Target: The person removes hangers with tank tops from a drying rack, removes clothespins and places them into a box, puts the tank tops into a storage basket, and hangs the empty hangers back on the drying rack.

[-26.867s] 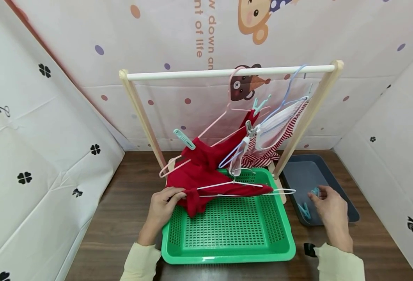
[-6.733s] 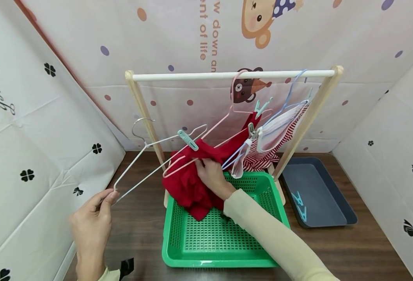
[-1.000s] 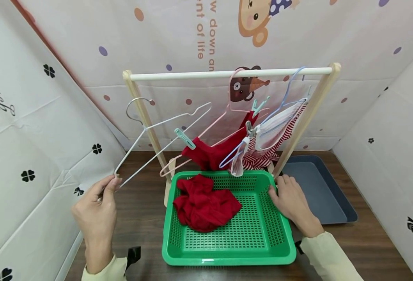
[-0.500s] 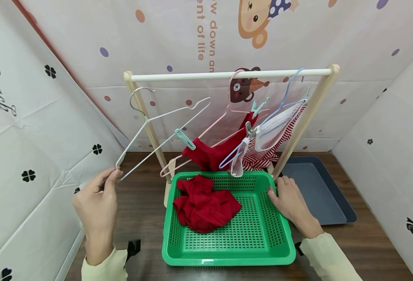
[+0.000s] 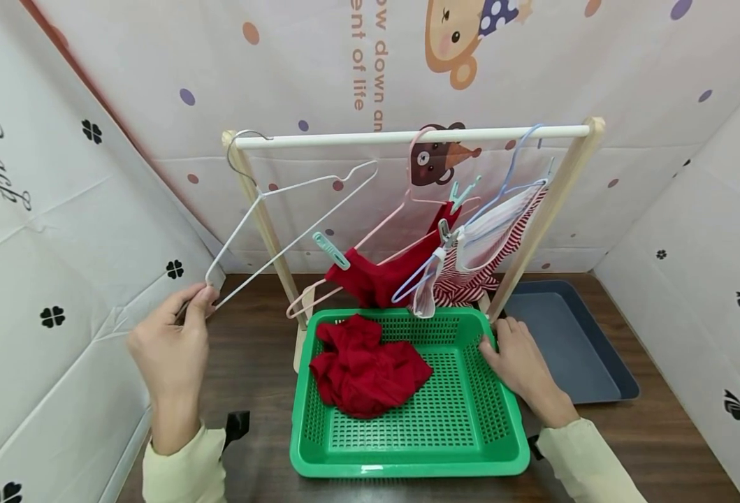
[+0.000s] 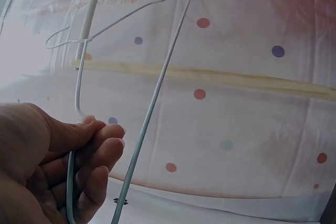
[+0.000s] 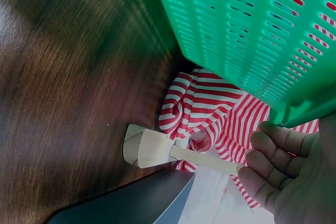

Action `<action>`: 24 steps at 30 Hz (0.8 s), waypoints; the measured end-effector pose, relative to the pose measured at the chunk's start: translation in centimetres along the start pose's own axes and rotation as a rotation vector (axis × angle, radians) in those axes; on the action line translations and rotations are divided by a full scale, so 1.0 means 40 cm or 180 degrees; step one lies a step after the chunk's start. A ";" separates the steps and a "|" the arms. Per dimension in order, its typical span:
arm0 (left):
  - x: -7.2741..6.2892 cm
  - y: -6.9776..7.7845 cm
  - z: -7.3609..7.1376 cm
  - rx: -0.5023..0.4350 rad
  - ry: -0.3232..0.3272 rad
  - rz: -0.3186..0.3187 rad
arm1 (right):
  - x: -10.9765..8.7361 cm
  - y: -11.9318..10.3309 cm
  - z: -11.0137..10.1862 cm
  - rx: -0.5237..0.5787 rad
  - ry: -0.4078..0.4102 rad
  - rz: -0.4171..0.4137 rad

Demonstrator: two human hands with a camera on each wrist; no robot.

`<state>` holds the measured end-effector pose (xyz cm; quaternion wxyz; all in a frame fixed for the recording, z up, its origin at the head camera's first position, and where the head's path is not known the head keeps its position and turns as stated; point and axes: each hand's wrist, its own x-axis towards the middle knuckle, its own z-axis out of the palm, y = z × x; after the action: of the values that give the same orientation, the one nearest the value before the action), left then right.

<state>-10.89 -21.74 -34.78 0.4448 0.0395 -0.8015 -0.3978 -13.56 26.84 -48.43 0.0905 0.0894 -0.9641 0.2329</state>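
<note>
My left hand (image 5: 175,346) pinches the lower left corner of a bare white wire hanger (image 5: 294,244), which is tilted. Its metal hook overlaps the left end of the rack's white bar (image 5: 344,139); I cannot tell whether it touches. In the left wrist view, thumb and fingers close on the hanger's wire (image 6: 79,85). My right hand (image 5: 525,367) rests at the right rim of a green basket (image 5: 407,469), thumb over the rim, other fingers loosely bent outside it. A crumpled red garment (image 5: 366,370) lies in the basket.
A pink hanger (image 5: 382,225) with a red garment clipped on by light-green pegs (image 5: 330,250), and a blue hanger (image 5: 511,171) with red-striped cloth (image 5: 470,276), hang from the bar. A grey tray (image 5: 561,335) lies to the right, partly behind my right hand.
Earlier the red garment was on the white hanger; now it lies bundled in the basket. Over the last second my left hand has raised the hanger to bar height. My right hand has stayed put.
</note>
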 end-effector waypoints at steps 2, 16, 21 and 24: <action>0.005 0.004 -0.001 0.0059 -0.0008 0.0022 | -0.001 0.000 0.000 0.0009 -0.0009 0.0009; 0.030 0.020 0.006 0.0265 -0.0081 0.0023 | -0.003 0.003 0.004 0.0083 -0.0007 0.0070; 0.034 0.026 0.006 0.0303 -0.0164 0.0035 | -0.003 0.004 0.005 0.0109 0.0009 0.0093; 0.036 0.026 0.008 0.0269 -0.0254 0.0004 | -0.003 0.004 0.006 0.0124 0.0023 0.0102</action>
<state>-11.69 -21.45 -33.17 0.4108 0.0419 -0.8347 -0.3645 -13.50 26.87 -48.75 0.0885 0.0748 -0.9604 0.2534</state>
